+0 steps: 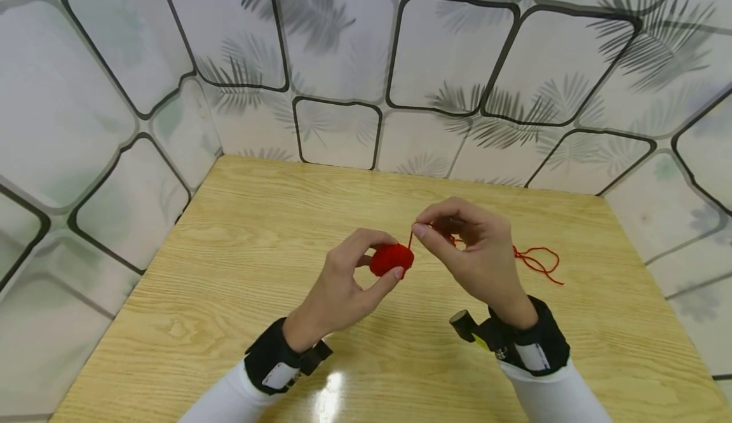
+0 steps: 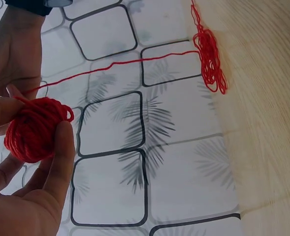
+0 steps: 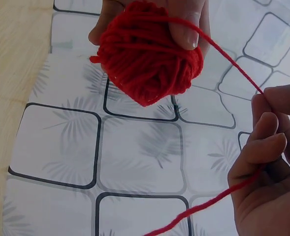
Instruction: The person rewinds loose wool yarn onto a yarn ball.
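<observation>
A small red ball of yarn (image 1: 391, 259) is gripped between the thumb and fingers of my left hand (image 1: 349, 283), above the wooden table. From the ball a strand of yarn (image 3: 228, 58) runs to my right hand (image 1: 471, 248), whose thumb and forefinger pinch it. In the right wrist view the strand passes through the curled fingers and trails off below. Wound turns cross the ball (image 2: 34, 130) in several directions, with one loop standing out at its side.
A loose tangle of red yarn (image 2: 211, 61) lies on the table (image 1: 257, 220), partly behind my right hand in the head view; its looped end (image 1: 540, 261) shows at the right. Walls with a leaf and stone-outline pattern (image 1: 343, 42) enclose the table's back and sides.
</observation>
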Action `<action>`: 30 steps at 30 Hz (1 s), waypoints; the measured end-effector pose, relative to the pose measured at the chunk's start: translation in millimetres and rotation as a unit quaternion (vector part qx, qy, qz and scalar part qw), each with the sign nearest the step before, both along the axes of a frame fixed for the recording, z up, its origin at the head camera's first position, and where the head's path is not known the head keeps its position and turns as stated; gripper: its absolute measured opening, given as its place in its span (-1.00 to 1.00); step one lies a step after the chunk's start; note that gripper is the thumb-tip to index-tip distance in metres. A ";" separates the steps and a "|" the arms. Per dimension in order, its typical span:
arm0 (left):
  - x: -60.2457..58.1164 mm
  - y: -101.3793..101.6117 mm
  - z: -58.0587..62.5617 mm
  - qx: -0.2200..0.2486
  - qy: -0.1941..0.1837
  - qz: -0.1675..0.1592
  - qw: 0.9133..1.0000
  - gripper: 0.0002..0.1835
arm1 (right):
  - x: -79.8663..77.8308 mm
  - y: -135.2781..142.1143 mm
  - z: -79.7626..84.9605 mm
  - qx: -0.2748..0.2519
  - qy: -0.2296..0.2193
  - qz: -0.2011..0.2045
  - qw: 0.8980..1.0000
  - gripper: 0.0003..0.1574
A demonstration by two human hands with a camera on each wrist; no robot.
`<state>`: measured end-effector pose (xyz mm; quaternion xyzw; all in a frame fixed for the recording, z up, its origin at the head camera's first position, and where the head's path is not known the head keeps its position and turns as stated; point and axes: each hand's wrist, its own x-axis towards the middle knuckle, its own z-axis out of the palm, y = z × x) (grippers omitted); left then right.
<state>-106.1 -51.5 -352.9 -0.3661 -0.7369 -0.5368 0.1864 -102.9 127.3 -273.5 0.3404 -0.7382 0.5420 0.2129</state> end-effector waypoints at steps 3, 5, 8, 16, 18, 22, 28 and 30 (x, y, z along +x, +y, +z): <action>6.6 -0.5 11.2 0.012 -0.015 -0.009 1.000 -0.67 | -1.5 -0.2 1.2 -0.002 -0.007 -0.001 1.000 -0.86; 9.4 -1.1 16.1 0.015 -0.019 -0.017 1.000 -0.66 | -2.6 -0.3 1.5 -0.002 -0.010 -0.002 1.000 -0.86; 11.6 -1.7 19.7 0.012 -0.016 -0.029 0.999 -0.65 | -5.4 -0.1 1.9 0.000 -0.015 -0.003 1.000 -0.86; 13.0 -0.6 23.0 0.012 -0.010 -0.072 0.997 -0.64 | -23.5 3.5 -6.5 -0.001 -0.039 0.010 0.999 -0.81; 14.2 0.4 24.4 0.017 -0.009 -0.081 0.997 -0.66 | -30.3 3.7 -11.0 -0.002 -0.047 0.015 0.999 -0.81; 15.6 1.7 22.8 0.020 0.011 -0.089 0.996 -0.68 | -40.1 1.5 -18.9 -0.005 -0.073 0.032 0.997 -0.83; 17.5 2.3 25.7 0.036 0.040 -0.097 0.994 -0.68 | -49.0 -1.7 -35.8 -0.005 -0.133 0.050 0.990 -0.86; 18.7 2.2 28.9 0.045 0.040 -0.105 0.993 -0.67 | -51.0 -2.2 -43.2 0.002 -0.153 0.053 0.987 -0.85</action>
